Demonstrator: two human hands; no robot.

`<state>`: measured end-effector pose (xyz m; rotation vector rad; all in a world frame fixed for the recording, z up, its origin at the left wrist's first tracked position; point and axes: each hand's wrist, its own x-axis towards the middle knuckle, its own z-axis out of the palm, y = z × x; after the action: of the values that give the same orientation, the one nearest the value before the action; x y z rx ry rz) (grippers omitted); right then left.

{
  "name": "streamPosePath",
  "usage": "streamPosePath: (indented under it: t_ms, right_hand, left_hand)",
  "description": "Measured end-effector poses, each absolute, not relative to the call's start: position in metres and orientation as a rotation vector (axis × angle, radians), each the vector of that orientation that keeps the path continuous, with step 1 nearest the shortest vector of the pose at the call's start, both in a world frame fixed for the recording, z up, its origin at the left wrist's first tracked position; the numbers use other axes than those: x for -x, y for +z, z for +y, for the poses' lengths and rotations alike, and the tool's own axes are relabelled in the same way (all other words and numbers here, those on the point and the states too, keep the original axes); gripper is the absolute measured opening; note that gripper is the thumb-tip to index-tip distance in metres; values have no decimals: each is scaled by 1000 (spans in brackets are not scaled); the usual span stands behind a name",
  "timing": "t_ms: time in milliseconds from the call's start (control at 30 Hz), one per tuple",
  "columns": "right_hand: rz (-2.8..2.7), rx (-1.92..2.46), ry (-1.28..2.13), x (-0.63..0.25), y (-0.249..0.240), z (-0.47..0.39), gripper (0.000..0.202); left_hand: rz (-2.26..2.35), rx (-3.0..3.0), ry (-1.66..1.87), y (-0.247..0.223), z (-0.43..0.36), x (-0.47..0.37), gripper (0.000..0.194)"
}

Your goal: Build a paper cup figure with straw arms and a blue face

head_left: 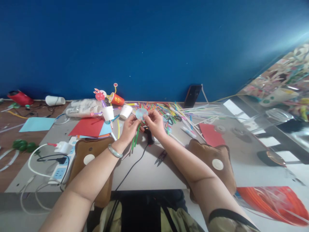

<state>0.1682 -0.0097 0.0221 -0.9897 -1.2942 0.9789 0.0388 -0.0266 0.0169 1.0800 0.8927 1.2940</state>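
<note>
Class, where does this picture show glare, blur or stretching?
Head view: whitish glare on the blue wall, upper right; head view: clear plastic container near right edge blurred and stretched; head view: pale disc at the left hand and right hand looks soft.

Craft workshop — coloured sticks, paper cups, red paper, power strip

A red heart marks a round tag; yellow characters on the orange cup are illegible.
</note>
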Motion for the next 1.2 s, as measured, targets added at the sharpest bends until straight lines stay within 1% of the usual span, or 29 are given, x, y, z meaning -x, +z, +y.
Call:
streamPosePath:
  t_ms: [200,333,500,600,767,967,1100,1200]
  right_hand:
    - [-1305,921,1049,-169,25,-12,37]
    - [-1298,947,1032,-170,28,-12,34]
    - [-1288,956,1006,-170,28,-11,28]
    - [-1246,956,1004,-171,29,-10,28]
    - [-1156,929,1028,-174,30,-5,32]
    - [-1200,954,875,-175,33,-9,33]
    - [-1238,900,774,-175,35,-14,35]
    - [-1226,873,750,-176,36,-14,36]
  left_hand:
    - [878,-1099,1309,17,-28,-39,34]
    - [856,-1103,1295,15,-28,-39,37]
    - [874,-1078,1276,14,-27,-40,31]
    - [896,-1051,1262,15,-26,-40,27]
    - [901,-1048,1281,15,-26,-40,32]
    - [863,-1108,1424,12,-26,-38,43]
    - [820,-1168,1533,10,-26,-38,38]
    - [770,-1185,1548,10,-27,-37,34]
